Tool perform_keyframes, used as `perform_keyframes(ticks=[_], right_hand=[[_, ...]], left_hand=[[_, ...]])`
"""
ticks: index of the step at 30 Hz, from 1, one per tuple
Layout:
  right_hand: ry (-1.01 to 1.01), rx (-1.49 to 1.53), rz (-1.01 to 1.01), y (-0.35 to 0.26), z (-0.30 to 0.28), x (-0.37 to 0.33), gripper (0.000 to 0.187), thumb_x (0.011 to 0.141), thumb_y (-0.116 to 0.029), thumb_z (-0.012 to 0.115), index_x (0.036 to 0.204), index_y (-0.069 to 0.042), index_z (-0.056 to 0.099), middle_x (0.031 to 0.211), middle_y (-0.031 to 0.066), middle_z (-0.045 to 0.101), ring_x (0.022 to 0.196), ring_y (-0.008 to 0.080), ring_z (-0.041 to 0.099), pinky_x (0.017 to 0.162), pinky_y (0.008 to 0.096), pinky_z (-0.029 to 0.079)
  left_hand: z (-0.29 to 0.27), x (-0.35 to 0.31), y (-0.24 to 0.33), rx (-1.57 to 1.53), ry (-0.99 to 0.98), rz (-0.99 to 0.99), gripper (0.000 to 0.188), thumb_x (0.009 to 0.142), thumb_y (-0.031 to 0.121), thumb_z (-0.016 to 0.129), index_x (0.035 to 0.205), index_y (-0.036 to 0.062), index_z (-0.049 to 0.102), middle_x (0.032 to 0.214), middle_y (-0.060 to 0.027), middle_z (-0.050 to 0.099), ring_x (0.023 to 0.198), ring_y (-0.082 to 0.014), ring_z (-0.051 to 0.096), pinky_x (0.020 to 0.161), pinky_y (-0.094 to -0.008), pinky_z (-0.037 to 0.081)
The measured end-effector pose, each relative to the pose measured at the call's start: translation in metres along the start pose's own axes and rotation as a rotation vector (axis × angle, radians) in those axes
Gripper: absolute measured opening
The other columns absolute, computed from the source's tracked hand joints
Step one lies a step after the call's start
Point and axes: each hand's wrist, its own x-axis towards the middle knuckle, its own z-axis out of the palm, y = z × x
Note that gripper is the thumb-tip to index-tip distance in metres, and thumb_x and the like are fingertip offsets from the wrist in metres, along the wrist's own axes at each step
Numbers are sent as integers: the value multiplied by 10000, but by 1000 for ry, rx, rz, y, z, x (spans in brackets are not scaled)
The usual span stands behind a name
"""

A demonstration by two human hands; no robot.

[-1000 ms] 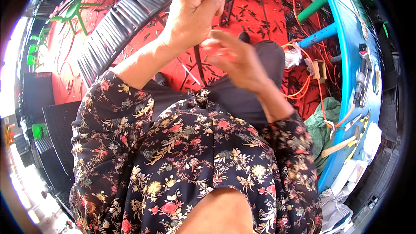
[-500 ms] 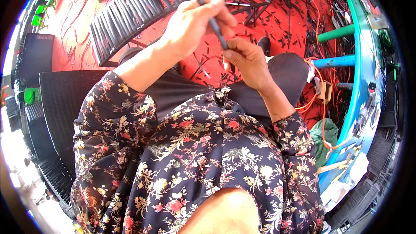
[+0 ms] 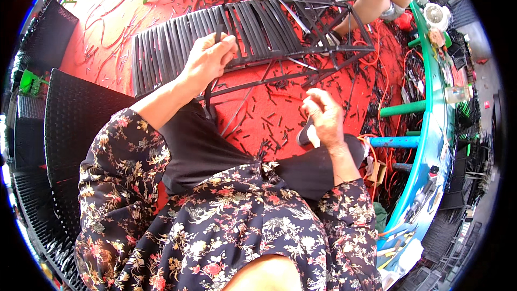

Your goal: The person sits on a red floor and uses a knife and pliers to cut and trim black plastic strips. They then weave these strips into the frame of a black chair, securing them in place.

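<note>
No lettering, number or sign can be read. Along the blue-rimmed counter (image 3: 431, 124), any marks are too small to make out, also on the clear jar (image 3: 458, 95) upon it and the white fan (image 3: 436, 17) at its far end.

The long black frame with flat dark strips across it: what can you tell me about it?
The long black frame stretches sideways over the red floor. Flat dark strips, plastic-looking, lie side by side across its left and middle, red showing through some gaps. Its right end shows thin, angled bars, largely uncovered. The person's left hand overlaps its near side; whether they touch is unclear.
</note>
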Motion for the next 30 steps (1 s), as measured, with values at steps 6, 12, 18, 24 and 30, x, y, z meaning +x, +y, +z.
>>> perform_keyframes(ticks=[6,12,18,24,30], right_hand=[[-9,-435,-771,-88,8,75,247,756,-52,626,992,-36,556,785,95,564,717,261,571,672,338,472],[181,-1428,-721,-96,28,162,509,649,-310,715,1039,-49,518,979,127,585,970,259,540,843,423,393],[-22,-1225,-492,-58,-11,152,130,801,-107,484,872,-47,574,786,152,640,715,311,639,663,411,510],[18,-1155,-655,-50,-2,133,126,817,-108,444,775,-70,557,718,125,614,681,288,636,599,382,518],[-33,-994,-434,-55,5,117,93,767,-106,520,805,-51,585,744,150,624,728,304,636,647,391,517]], left_hand=[[16,19,9,4,-9,39,141,898,165,506,836,52,563,558,46,419,425,-27,322,377,-188,251],[28,31,10,170,-1,109,159,892,179,512,878,46,598,581,31,467,451,-30,365,397,-190,283],[42,57,13,418,4,426,180,874,148,516,920,11,622,659,-25,560,647,-99,526,602,-253,413],[70,112,14,792,-86,827,227,845,189,527,972,24,616,939,-164,606,889,-349,573,772,-403,460],[66,107,-3,1003,-352,777,210,786,109,604,987,49,595,948,-120,590,883,-308,588,749,-360,480]])
